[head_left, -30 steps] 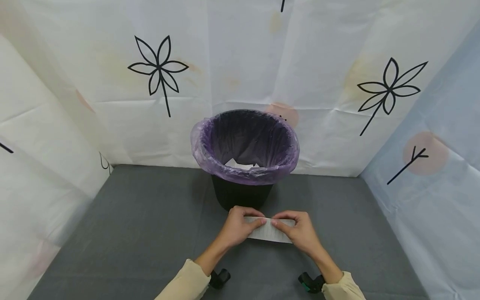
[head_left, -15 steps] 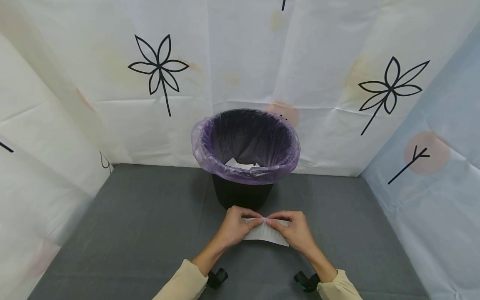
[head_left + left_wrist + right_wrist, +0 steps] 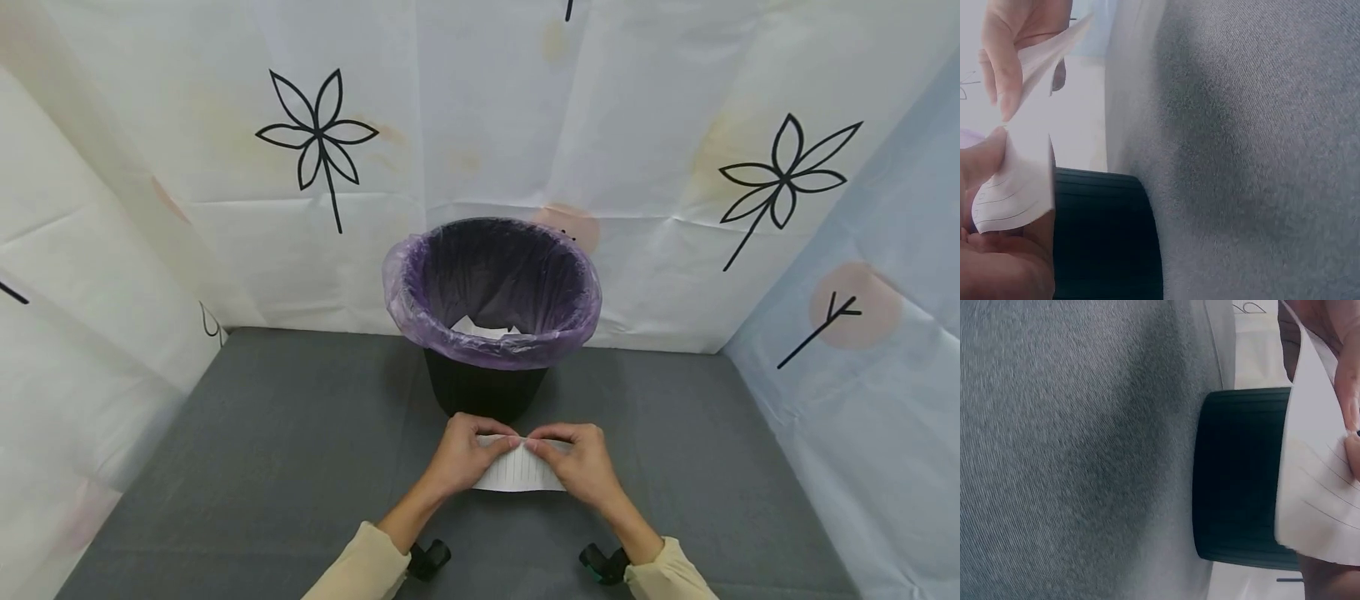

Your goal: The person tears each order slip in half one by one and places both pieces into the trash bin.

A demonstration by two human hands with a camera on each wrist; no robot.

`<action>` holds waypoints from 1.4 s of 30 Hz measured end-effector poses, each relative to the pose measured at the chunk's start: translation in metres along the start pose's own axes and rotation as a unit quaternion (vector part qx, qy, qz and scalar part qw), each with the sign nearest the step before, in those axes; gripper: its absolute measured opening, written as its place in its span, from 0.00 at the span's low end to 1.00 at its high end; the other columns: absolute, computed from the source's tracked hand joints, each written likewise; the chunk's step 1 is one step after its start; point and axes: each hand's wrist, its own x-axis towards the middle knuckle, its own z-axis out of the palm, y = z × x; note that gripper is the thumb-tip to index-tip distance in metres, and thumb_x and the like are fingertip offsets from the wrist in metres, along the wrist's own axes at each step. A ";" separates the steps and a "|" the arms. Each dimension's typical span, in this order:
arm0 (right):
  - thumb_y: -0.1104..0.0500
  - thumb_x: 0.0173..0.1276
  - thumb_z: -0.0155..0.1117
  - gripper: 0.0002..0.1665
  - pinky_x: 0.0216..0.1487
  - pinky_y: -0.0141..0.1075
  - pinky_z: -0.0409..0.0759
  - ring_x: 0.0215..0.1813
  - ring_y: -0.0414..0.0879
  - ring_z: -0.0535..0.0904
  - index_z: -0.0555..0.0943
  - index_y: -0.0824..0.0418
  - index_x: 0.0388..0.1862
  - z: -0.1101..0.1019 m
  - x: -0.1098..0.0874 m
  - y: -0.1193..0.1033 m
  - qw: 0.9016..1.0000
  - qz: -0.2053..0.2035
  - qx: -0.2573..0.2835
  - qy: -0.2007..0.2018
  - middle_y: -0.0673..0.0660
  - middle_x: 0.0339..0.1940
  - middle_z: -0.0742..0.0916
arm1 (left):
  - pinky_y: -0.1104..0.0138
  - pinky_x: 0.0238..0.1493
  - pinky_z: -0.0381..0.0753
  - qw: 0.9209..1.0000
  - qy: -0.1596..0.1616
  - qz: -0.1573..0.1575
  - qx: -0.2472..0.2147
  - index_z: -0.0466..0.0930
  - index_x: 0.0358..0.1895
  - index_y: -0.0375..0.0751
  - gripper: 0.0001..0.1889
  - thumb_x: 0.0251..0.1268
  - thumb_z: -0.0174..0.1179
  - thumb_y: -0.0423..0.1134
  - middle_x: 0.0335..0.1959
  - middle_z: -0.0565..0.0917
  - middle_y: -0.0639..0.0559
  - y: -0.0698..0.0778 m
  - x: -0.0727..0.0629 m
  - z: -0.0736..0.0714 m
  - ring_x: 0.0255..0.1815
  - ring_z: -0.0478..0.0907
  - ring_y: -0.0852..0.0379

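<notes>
A piece of lined white paper [image 3: 519, 472] hangs between both hands in the head view, just in front of the bin. My left hand [image 3: 459, 452] pinches its upper edge between thumb and fingers. Close beside it, my right hand [image 3: 583, 465] pinches the same edge, the thumb tips almost meeting near the middle. In the left wrist view the paper [image 3: 1025, 175] bends between the hands. The right wrist view shows the paper [image 3: 1316, 475] curving, its lower edge loose. Whether it is torn at the pinch, I cannot tell.
A black bin [image 3: 483, 387] with a purple plastic liner [image 3: 420, 321] stands on the grey cloth surface [image 3: 300, 450]. White paper pieces [image 3: 480, 331] lie inside it. Behind and at the sides hang pale cloth walls [image 3: 480, 108] with printed flowers.
Both hands have shifted slightly left together with the paper. Their thumb tips have come a little closer to each other, and the paper's lower edge has bent and levelled again.
</notes>
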 end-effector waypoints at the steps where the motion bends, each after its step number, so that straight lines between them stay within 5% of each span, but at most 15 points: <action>1: 0.64 0.62 0.77 0.02 0.36 0.37 0.83 0.34 0.42 0.86 0.91 0.58 0.32 0.002 0.000 0.000 1.000 -0.010 -0.002 0.005 0.48 0.30 0.91 | 0.68 0.33 0.79 1.000 0.001 0.001 -0.002 0.92 0.35 0.40 0.05 0.63 0.72 0.38 0.33 0.90 0.54 0.000 0.000 -0.001 0.32 0.81 0.59; 12: 0.65 0.62 0.76 0.03 0.28 0.35 0.79 0.28 0.39 0.82 0.91 0.59 0.29 0.013 -0.001 0.003 0.997 -0.060 -0.003 0.037 0.47 0.27 0.89 | 0.68 0.26 0.79 0.999 -0.004 -0.021 -0.029 0.92 0.35 0.36 0.07 0.64 0.72 0.38 0.33 0.90 0.49 -0.005 0.001 -0.008 0.26 0.80 0.61; 18: 0.66 0.60 0.77 0.03 0.36 0.35 0.83 0.33 0.41 0.86 0.91 0.60 0.31 0.016 -0.001 0.001 0.998 -0.028 -0.006 0.051 0.49 0.29 0.90 | 0.67 0.22 0.78 0.998 0.013 -0.041 -0.047 0.92 0.36 0.35 0.07 0.63 0.72 0.37 0.32 0.89 0.47 -0.007 0.001 -0.011 0.23 0.79 0.60; 23: 0.71 0.58 0.76 0.03 0.31 0.40 0.83 0.31 0.44 0.86 0.89 0.65 0.31 0.015 0.000 -0.009 0.998 -0.007 -0.003 0.055 0.56 0.28 0.90 | 0.69 0.22 0.77 0.998 0.020 -0.034 -0.058 0.92 0.36 0.35 0.06 0.62 0.73 0.35 0.32 0.90 0.46 -0.007 0.000 -0.015 0.22 0.79 0.60; 32: 0.77 0.58 0.73 0.03 0.23 0.26 0.75 0.24 0.42 0.80 0.87 0.73 0.29 0.003 0.001 -0.038 0.996 -0.009 0.046 0.080 0.63 0.26 0.88 | 0.72 0.24 0.77 0.995 0.048 -0.033 -0.080 0.91 0.35 0.31 0.05 0.59 0.73 0.31 0.33 0.90 0.43 -0.007 0.000 -0.022 0.22 0.80 0.61; 42: 0.71 0.60 0.75 0.04 0.24 0.28 0.78 0.25 0.41 0.82 0.89 0.64 0.31 -0.007 -0.001 -0.007 0.990 -0.011 0.072 0.121 0.59 0.28 0.89 | 0.71 0.24 0.78 0.992 0.085 -0.036 -0.083 0.91 0.35 0.31 0.04 0.58 0.73 0.30 0.33 0.90 0.42 -0.005 0.001 -0.035 0.25 0.82 0.61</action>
